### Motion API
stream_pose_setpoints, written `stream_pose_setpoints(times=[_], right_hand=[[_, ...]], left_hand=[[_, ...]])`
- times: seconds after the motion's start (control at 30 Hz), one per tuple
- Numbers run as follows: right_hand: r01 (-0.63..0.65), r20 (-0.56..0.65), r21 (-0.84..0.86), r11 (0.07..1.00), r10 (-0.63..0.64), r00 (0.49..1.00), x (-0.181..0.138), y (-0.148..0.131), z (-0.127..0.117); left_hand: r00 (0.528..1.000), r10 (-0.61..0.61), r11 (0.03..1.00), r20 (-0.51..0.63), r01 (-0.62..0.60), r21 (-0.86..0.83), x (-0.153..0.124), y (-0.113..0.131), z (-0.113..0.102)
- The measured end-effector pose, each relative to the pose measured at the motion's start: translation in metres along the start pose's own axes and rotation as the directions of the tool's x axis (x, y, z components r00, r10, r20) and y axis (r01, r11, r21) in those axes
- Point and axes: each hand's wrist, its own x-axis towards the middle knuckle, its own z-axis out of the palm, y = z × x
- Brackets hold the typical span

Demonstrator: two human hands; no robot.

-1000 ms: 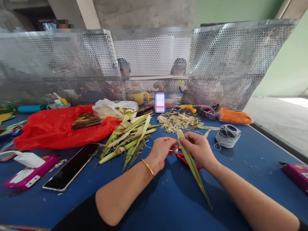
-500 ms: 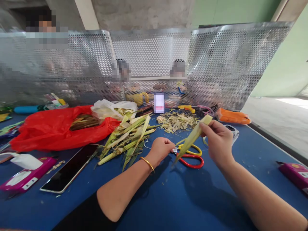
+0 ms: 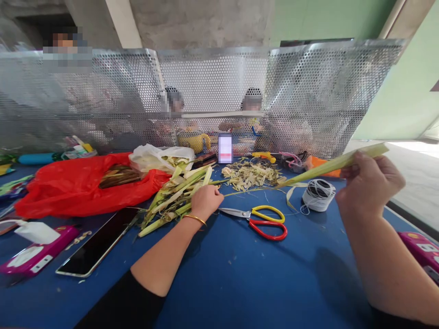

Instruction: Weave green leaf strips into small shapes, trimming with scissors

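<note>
Right hand (image 3: 372, 178): the broad end of a long green leaf (image 3: 318, 171) is pinched by the fingers, and a short stub is left jutting past them.
Left hand (image 3: 206, 201): the leaf's thin tail is held in curled, closed fingers, just beside a pile of leaves (image 3: 171, 198).
Leaf: it is stretched between the two hands, seen across the front of a scrap heap (image 3: 254, 176) and an orange packet (image 3: 317, 162).
Scissors (image 3: 246, 214): they are laid below the tail, blades pointed toward the left hand, handles spread.
Room: a broad stretch of blue bench (image 3: 240, 283), dotted with flecks, is left between the forearms.
Left side: reach is bounded by a dark phone (image 3: 99, 244), with a red bag (image 3: 68, 187) set behind it.
Right side: the bench edge is seen behind the right wrist; a string spool (image 3: 318, 195) is stood near that hand.
Far edge: the bench is backed by a perforated metal screen (image 3: 212, 77).
</note>
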Motion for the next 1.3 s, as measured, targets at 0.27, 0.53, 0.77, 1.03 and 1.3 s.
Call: stream_pose_setpoints(times=[0.27,0.53,0.77,1.03,1.3], right_hand=[[-0.227,0.168,-0.026,0.974,0.228,0.959,0.011,0.001,-0.007],[-0.477,0.712,-0.521,0.708,0.669,0.215,-0.028,0.015,-0.002],[-0.462,0.738,-0.457,0.760,0.614,0.280,-0.056,0.026,0.004],[-0.439,0.764,-0.390,0.809,0.551,0.337,-0.087,0.020,0.007],[-0.466,0.782,-0.397,0.791,0.557,0.279,-0.101,0.020,0.007]], left_hand=[[0.992,-0.001,0.980,0.129,0.027,-0.199,0.012,-0.006,-0.021],[0.972,0.066,0.763,0.225,0.096,-0.639,0.033,0.031,-0.019],[0.930,0.254,0.457,0.267,0.128,-0.880,0.009,0.051,-0.008],[0.886,0.351,0.498,0.303,0.098,-0.862,-0.060,0.063,0.005],[0.910,0.326,0.547,0.258,0.041,-0.836,-0.064,0.051,0.007]])
